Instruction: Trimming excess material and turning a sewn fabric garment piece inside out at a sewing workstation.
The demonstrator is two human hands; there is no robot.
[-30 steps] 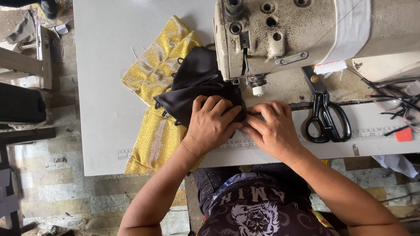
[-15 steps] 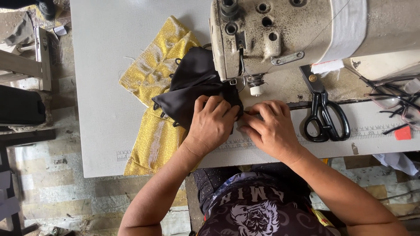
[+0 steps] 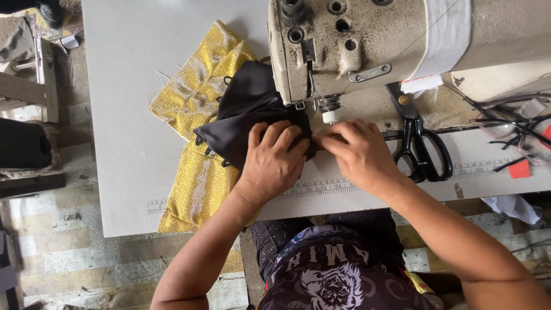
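Hidden: the needle and presser foot sit behind the white knob under the head of the sewing machine (image 3: 367, 46); whether the needle is in the cloth cannot be told.
Hidden, cloth: the near part of the black fabric (image 3: 247, 115) lies under both hands, so the edge being worked is not visible.
Cut off: the machine's top and right end run out past the upper edge of the view; the person's elbows leave the lower edge.
Hard to make out: dark wires and an orange scrap at the worktop's right edge, too tangled to name.
Black fabric: smooth, slightly shiny, bunched in soft folds; small black loops show along its left rim. It lies near the middle of the worktop (image 3: 126, 86), running from under the machine head leftward.
Gold fabric (image 3: 198, 115): glittery yellow, ribbed with pale stripes; it lies beneath the black piece and reaches the worktop's front edge, hanging slightly over.
Left hand (image 3: 274, 161): palm down, fingers spread and curled, pressing flat on the black fabric, not clenched.
Right hand (image 3: 359, 152): fingers drawn together, pinching the cloth edge just in front of the needle area.
Scissors (image 3: 422, 146): black-handled, lying right of the right hand, apart from it.
Ruler strip: printed along the worktop's front edge.
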